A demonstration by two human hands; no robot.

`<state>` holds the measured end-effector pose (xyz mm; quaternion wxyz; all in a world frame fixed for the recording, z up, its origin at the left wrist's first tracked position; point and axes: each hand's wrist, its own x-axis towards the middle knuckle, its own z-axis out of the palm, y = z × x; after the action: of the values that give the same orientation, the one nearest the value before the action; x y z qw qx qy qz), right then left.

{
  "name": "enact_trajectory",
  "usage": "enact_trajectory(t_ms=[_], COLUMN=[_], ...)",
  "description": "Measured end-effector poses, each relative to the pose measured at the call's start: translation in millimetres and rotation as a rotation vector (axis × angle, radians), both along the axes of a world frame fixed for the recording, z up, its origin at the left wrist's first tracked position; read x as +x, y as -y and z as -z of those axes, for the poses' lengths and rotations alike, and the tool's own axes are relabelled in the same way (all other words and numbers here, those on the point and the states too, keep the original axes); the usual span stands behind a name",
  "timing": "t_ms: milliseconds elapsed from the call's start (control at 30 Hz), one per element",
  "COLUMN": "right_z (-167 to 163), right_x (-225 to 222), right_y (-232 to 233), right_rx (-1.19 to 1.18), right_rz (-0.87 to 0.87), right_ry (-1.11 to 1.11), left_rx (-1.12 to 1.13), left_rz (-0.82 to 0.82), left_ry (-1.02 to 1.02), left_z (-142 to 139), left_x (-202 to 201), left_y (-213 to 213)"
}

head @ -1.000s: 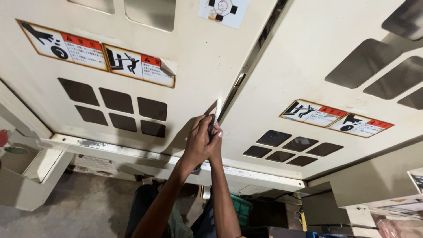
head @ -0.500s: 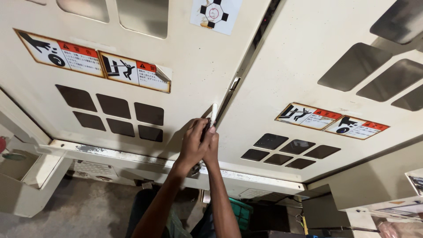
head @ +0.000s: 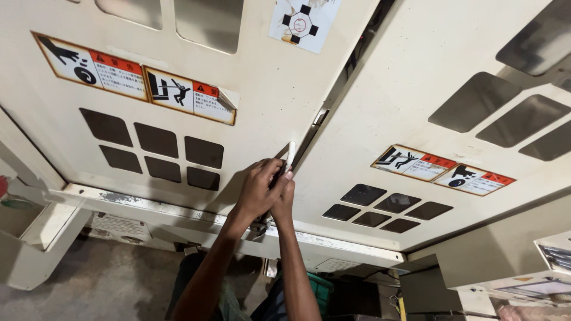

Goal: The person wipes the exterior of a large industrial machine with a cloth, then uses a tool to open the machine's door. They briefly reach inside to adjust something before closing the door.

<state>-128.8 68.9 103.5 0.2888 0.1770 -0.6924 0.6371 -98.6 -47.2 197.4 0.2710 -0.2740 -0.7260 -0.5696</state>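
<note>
Two cream machine doors meet at a dark seam (head: 333, 101) running up the middle. My left hand (head: 257, 189) and my right hand (head: 284, 199) are pressed together at the lower end of that seam, fingers curled around a small cream handle (head: 291, 151) that sticks up from the edge of the left door (head: 262, 89). My left hand covers most of the grip, so only the handle's top shows. The right door (head: 380, 119) lies just beside my right hand.
Both doors carry dark square vent windows (head: 156, 148) and orange-edged warning stickers (head: 190, 95). A scuffed metal rail (head: 178, 211) runs below the doors. A cream bracket (head: 41, 238) stands lower left, another machine (head: 529, 261) lower right, a green crate (head: 320, 288) near the floor.
The view has shifted slightly, with the doors sitting a little lower in frame. Both hands stay clasped on the handle at the seam.
</note>
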Motion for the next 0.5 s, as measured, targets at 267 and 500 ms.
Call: enact_trajectory(t_ms=[267,500], right_z=[9.1,11.5], right_x=[-8.1,-8.6], right_y=[-2.3,-6.3], right_rx=[0.026,0.083], right_rz=[-0.033,-0.022], right_ry=[0.008,0.0], left_rx=[0.032,0.151], left_rz=[-0.032,0.017], left_ry=[-0.024,0.086], left_z=[11.2,17.3], left_x=[-6.1,1.4], left_y=[-2.2,-14.5])
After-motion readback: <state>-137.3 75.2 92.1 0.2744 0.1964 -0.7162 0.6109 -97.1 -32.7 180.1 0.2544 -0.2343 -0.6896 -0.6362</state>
